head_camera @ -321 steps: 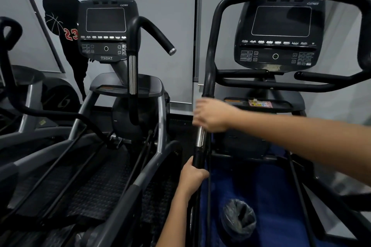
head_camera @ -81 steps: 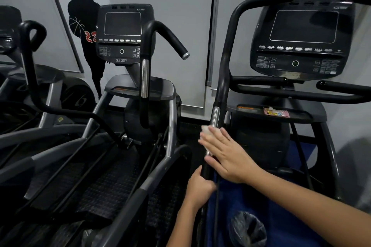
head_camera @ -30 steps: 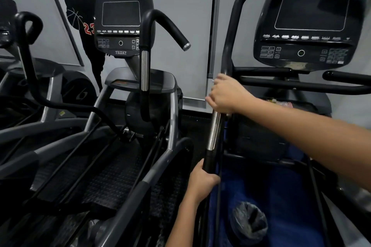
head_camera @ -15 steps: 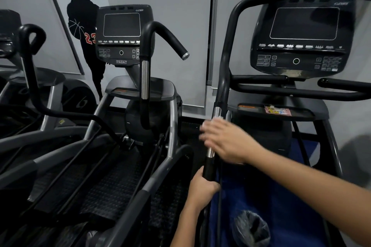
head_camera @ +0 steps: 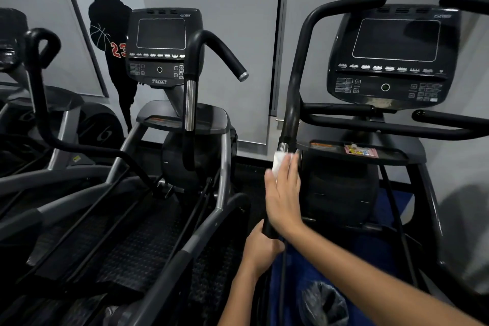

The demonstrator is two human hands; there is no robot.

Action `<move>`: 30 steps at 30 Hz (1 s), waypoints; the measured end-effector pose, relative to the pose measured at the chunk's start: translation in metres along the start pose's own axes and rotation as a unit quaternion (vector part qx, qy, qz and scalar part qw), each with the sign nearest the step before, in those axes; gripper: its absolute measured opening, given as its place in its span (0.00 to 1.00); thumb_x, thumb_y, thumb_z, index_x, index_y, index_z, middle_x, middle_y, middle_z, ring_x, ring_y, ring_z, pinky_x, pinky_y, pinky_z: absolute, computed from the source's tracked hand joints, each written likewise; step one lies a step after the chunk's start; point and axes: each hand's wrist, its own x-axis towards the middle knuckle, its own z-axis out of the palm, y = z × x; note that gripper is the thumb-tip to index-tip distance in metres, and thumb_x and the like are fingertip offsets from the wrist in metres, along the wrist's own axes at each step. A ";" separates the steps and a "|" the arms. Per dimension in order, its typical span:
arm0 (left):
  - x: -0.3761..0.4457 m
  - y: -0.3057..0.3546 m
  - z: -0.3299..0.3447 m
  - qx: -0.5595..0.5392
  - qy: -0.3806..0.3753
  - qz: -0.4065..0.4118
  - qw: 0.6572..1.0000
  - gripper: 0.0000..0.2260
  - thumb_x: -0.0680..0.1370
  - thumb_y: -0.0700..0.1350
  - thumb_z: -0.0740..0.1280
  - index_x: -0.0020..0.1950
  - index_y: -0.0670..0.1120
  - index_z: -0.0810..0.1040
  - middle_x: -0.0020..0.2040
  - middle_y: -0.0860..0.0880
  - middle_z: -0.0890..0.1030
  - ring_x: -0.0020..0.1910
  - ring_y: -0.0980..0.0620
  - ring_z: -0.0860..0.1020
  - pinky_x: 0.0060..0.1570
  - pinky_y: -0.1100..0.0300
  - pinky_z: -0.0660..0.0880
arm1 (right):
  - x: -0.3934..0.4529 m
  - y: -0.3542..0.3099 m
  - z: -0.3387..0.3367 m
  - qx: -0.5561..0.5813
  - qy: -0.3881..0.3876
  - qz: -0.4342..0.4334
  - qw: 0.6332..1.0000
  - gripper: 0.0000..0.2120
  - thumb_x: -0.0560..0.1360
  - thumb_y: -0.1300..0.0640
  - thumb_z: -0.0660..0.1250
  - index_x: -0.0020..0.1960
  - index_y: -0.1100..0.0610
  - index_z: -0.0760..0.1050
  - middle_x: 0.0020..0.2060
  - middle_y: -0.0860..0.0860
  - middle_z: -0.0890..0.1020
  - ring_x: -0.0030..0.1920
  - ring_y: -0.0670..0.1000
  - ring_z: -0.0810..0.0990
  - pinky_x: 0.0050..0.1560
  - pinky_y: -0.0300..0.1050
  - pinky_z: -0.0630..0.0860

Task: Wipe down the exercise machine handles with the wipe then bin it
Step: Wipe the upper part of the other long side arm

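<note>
Wipe [head_camera: 280,162] sits white against the handle [head_camera: 295,87] of the right-hand machine, just below its short chrome band, a little right of centre in the head view. The right hand [head_camera: 283,196] lies flat over it, fingers straight and pointing up toward 12 o'clock, pressing the wipe onto the bar; only the wipe's top edge peeks out past the fingertips. The left hand [head_camera: 260,251] is at 6 o'clock from the right, fingers curled round the black lower stretch of the same handle, clamped on it. The two hands are just touching, or very nearly. The handle rises from there and bends over toward 1 o'clock, beside the console [head_camera: 391,58]. At 5 o'clock from the hands, down on the blue floor, stands a bin [head_camera: 324,304] lined with a dark bag. Off at 9 o'clock a second machine [head_camera: 164,47] marked 750AT shows its own curved handle.
</note>
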 end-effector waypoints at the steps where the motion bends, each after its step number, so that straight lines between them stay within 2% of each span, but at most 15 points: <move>1: -0.002 0.001 0.001 -0.006 0.000 0.020 1.000 0.16 0.69 0.51 0.70 0.56 0.57 0.82 0.50 0.59 0.86 0.50 0.60 0.83 0.48 0.64 0.77 | -0.019 0.003 0.000 0.020 -0.022 0.023 0.999 0.32 0.86 0.45 0.49 0.82 0.50 0.36 0.81 0.47 0.36 0.80 0.44 0.37 0.80 0.45 0.40; 3: -0.004 0.004 0.002 -0.016 -0.003 0.034 0.999 0.15 0.75 0.57 0.68 0.61 0.61 0.80 0.54 0.66 0.85 0.57 0.65 0.82 0.54 0.67 0.77 | -0.050 0.008 -0.004 0.035 -0.063 0.056 0.996 0.33 0.85 0.43 0.50 0.81 0.48 0.35 0.81 0.45 0.38 0.80 0.44 0.39 0.77 0.41 0.41; 5: -0.004 0.005 0.003 -0.016 -0.001 0.029 0.999 0.14 0.78 0.54 0.69 0.63 0.59 0.81 0.55 0.64 0.85 0.57 0.64 0.82 0.55 0.66 0.78 | -0.057 0.012 -0.005 0.047 -0.076 0.080 0.993 0.34 0.84 0.43 0.52 0.82 0.49 0.36 0.82 0.47 0.43 0.80 0.45 0.44 0.77 0.41 0.44; 6: -0.003 0.004 0.003 -0.007 0.006 0.024 1.000 0.16 0.74 0.53 0.71 0.61 0.58 0.82 0.54 0.61 0.86 0.55 0.63 0.83 0.54 0.66 0.78 | -0.047 0.008 -0.007 0.059 -0.068 0.096 0.991 0.35 0.84 0.43 0.54 0.82 0.50 0.38 0.82 0.49 0.48 0.81 0.48 0.48 0.78 0.44 0.48; 8: -0.001 0.004 0.003 0.005 0.016 -0.002 1.000 0.16 0.64 0.46 0.70 0.51 0.53 0.83 0.44 0.54 0.86 0.44 0.55 0.83 0.43 0.63 0.77 | -0.010 -0.005 -0.012 0.081 -0.035 0.127 0.988 0.35 0.83 0.42 0.57 0.83 0.52 0.45 0.79 0.55 0.58 0.78 0.56 0.58 0.78 0.54 0.56; 10: -0.001 0.004 0.002 0.007 0.018 -0.034 0.999 0.12 0.63 0.38 0.68 0.45 0.48 0.80 0.36 0.53 0.81 0.36 0.54 0.77 0.34 0.61 0.72 | 0.048 -0.019 -0.022 0.104 -0.006 0.143 0.984 0.36 0.80 0.39 0.59 0.80 0.55 0.54 0.76 0.58 0.66 0.75 0.59 0.65 0.75 0.58 0.62; 12: 0.000 0.002 0.000 0.009 0.010 -0.043 0.999 0.12 0.65 0.34 0.67 0.45 0.46 0.79 0.36 0.52 0.79 0.36 0.54 0.76 0.35 0.60 0.72 | 0.107 -0.031 -0.038 0.121 -0.001 0.137 0.983 0.36 0.78 0.38 0.61 0.77 0.58 0.59 0.72 0.58 0.71 0.71 0.60 0.70 0.72 0.58 0.66; 15: 0.001 0.000 0.000 0.013 0.004 -0.036 0.999 0.12 0.66 0.33 0.67 0.47 0.43 0.78 0.38 0.51 0.78 0.37 0.53 0.76 0.36 0.58 0.72 | 0.150 -0.039 -0.052 0.160 -0.036 0.163 0.973 0.40 0.73 0.34 0.62 0.77 0.56 0.58 0.70 0.53 0.74 0.68 0.58 0.74 0.71 0.59 0.70; 18: 0.002 0.000 0.000 0.015 0.010 -0.039 0.999 0.12 0.66 0.32 0.67 0.47 0.43 0.78 0.37 0.52 0.78 0.36 0.54 0.76 0.35 0.60 0.73 | 0.142 -0.023 -0.049 0.169 -0.035 0.166 0.971 0.44 0.68 0.25 0.56 0.71 0.57 0.68 0.62 0.52 0.78 0.65 0.58 0.76 0.69 0.58 0.70; 20: 0.001 0.000 0.001 0.006 0.010 -0.037 0.999 0.12 0.66 0.33 0.67 0.44 0.47 0.78 0.37 0.51 0.77 0.36 0.53 0.76 0.35 0.59 0.72 | 0.117 -0.013 -0.045 0.179 -0.048 0.172 0.968 0.48 0.65 0.21 0.51 0.70 0.55 0.72 0.65 0.55 0.78 0.68 0.59 0.75 0.71 0.60 0.68; 22: 0.002 -0.001 0.001 -0.001 0.007 -0.040 0.999 0.13 0.66 0.33 0.67 0.42 0.50 0.78 0.36 0.51 0.77 0.36 0.53 0.75 0.36 0.58 0.71 | 0.088 0.001 -0.039 0.191 -0.078 0.181 0.961 0.45 0.71 0.22 0.49 0.76 0.51 0.68 0.73 0.51 0.72 0.74 0.55 0.68 0.76 0.59 0.61; 24: 0.002 -0.001 0.001 0.004 0.014 -0.040 0.999 0.13 0.66 0.33 0.67 0.43 0.50 0.78 0.37 0.52 0.78 0.36 0.53 0.76 0.36 0.58 0.72 | 0.053 0.015 -0.030 0.199 -0.100 0.194 0.956 0.45 0.72 0.21 0.50 0.77 0.51 0.65 0.75 0.51 0.69 0.76 0.54 0.65 0.77 0.56 0.59; 25: 0.002 -0.001 0.001 0.005 0.016 -0.037 0.999 0.13 0.66 0.34 0.68 0.45 0.49 0.79 0.37 0.53 0.79 0.36 0.54 0.77 0.36 0.58 0.72 | 0.034 0.023 -0.026 0.198 -0.107 0.194 0.955 0.48 0.69 0.19 0.51 0.75 0.51 0.69 0.73 0.52 0.72 0.74 0.54 0.68 0.75 0.55 0.62; 27: 0.001 -0.002 0.000 0.007 0.017 -0.036 0.999 0.15 0.66 0.35 0.69 0.49 0.50 0.79 0.38 0.52 0.81 0.36 0.55 0.78 0.35 0.61 0.74 | 0.000 0.032 -0.021 0.194 -0.122 0.195 0.954 0.44 0.68 0.19 0.54 0.67 0.53 0.74 0.65 0.51 0.77 0.67 0.52 0.74 0.70 0.51 0.67; 30: -0.004 -0.001 0.001 0.001 0.039 -0.065 0.997 0.19 0.65 0.39 0.70 0.54 0.51 0.78 0.46 0.47 0.84 0.40 0.52 0.82 0.38 0.58 0.77 | -0.019 0.049 -0.018 0.199 -0.160 0.202 0.945 0.42 0.69 0.22 0.58 0.65 0.55 0.74 0.60 0.50 0.80 0.62 0.49 0.78 0.67 0.49 0.70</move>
